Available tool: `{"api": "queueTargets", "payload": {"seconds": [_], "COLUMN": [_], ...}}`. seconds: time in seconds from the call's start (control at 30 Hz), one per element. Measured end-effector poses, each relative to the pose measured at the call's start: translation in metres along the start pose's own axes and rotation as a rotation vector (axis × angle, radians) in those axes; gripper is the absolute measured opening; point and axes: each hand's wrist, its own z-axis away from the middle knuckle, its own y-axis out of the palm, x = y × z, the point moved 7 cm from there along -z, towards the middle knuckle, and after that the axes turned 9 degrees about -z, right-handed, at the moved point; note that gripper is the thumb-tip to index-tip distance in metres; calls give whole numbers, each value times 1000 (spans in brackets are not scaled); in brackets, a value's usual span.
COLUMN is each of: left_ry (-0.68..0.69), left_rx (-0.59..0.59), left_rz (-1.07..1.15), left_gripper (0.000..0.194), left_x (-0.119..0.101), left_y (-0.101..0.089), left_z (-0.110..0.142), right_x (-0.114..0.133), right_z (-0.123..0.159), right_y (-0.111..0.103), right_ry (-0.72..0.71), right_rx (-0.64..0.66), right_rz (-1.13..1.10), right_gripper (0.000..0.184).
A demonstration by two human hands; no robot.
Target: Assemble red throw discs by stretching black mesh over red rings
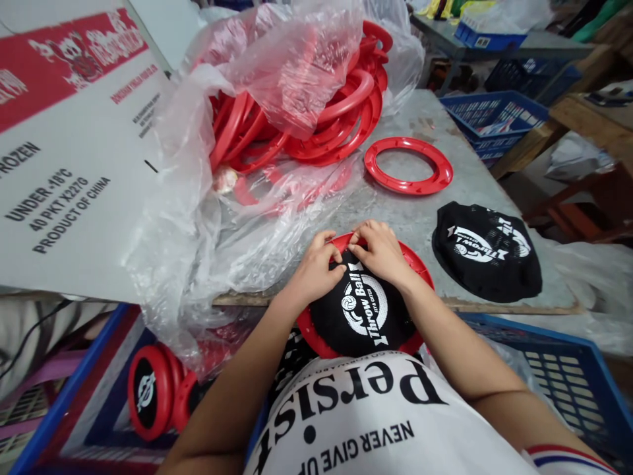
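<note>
A red plastic ring (422,260) leans between my body and the table edge. Black fabric printed "Throw Ball" in white (363,307) covers its middle. My left hand (319,267) pinches the fabric at the far rim, thumb pointing inward. Close beside it, my right hand (378,249) has its fingers curled over the same rim, thumb and fingertips on the fabric edge. Whether the fabric is seated under the rim there is hidden by the fingers. On the right of the table lies a stack of black printed fabric (487,251). A bare red ring (408,166) lies flat beyond my hands.
A clear plastic bag (291,72) with many red rings (346,119) spreads over the table's back. A white carton (74,165) stands left. Covered red discs (151,392) sit in a blue crate (93,396) at lower left. Another blue crate (568,369) is at lower right.
</note>
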Motion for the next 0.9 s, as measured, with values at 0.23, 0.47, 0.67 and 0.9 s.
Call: {"api": "queueTargets", "payload": {"seconds": [0.23,0.47,0.67,0.9], "left_ry": [39,-87,-164,-180], "left_rx": [-142,-294,-304,-346], "left_rz": [-42,-51,18,96], "left_gripper": [17,18,15,11], "left_x": [4,14,17,21], "left_y": [-1,-1,-1,-11], "left_z": [25,27,23,22], "right_x": [0,0,-1,32], "right_z": [4,5,5,-8], "right_y": [-3,-2,-2,-1], "right_ry": [-2,-23,-29,-173], "right_rx": [2,-19,-7,218], "right_rz": [-22,-20,-14,29], "right_gripper": [3,3,3,17]}}
